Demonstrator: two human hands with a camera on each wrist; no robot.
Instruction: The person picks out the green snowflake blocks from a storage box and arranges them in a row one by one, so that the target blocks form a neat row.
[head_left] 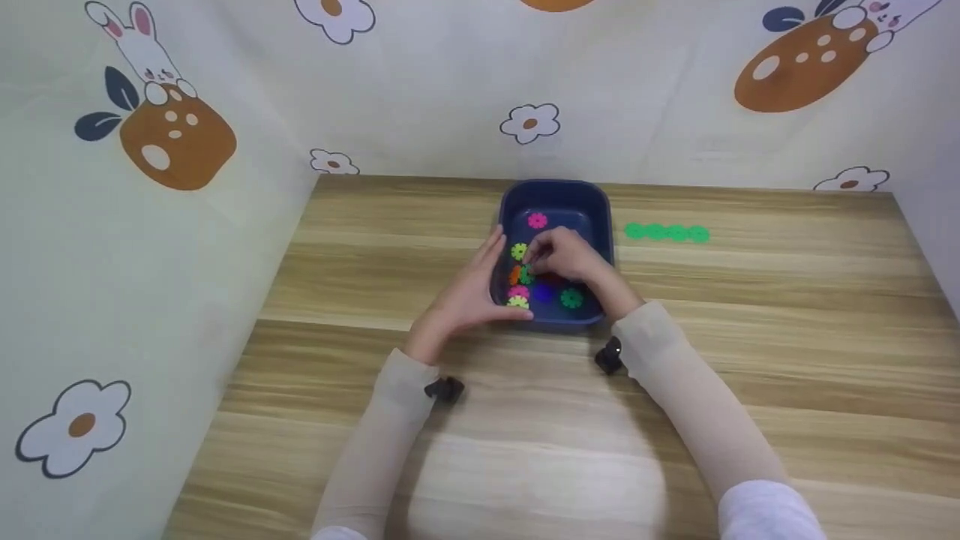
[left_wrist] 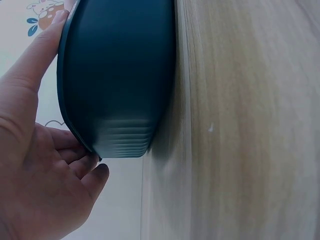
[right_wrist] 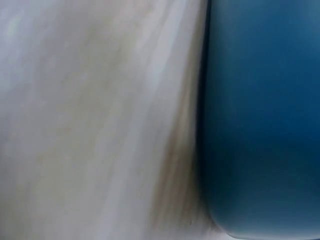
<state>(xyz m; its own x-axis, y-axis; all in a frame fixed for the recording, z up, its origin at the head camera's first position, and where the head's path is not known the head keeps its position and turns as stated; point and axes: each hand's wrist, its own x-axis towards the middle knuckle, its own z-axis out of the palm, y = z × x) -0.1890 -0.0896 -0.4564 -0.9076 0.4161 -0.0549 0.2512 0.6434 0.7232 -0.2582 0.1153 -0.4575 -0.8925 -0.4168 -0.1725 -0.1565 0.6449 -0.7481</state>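
Note:
A dark blue plastic tub stands on the table, holding several loose snowflake discs. My left hand spans the tub's near left corner, its thumb along the near rim and its fingers against the left side; the left wrist view shows this hand gripping the rim. Inside the tub, my right hand points its bent fingers down and pinches a green snowflake disc. Beside that disc lie an orange disc and a yellow one. The right wrist view shows only the tub's outer wall, with the hand hidden.
Right of the tub, several green snowflake discs form a joined row on the wooden table. Other discs in the tub include a pink one and a green one. A patterned cloth hangs behind the table.

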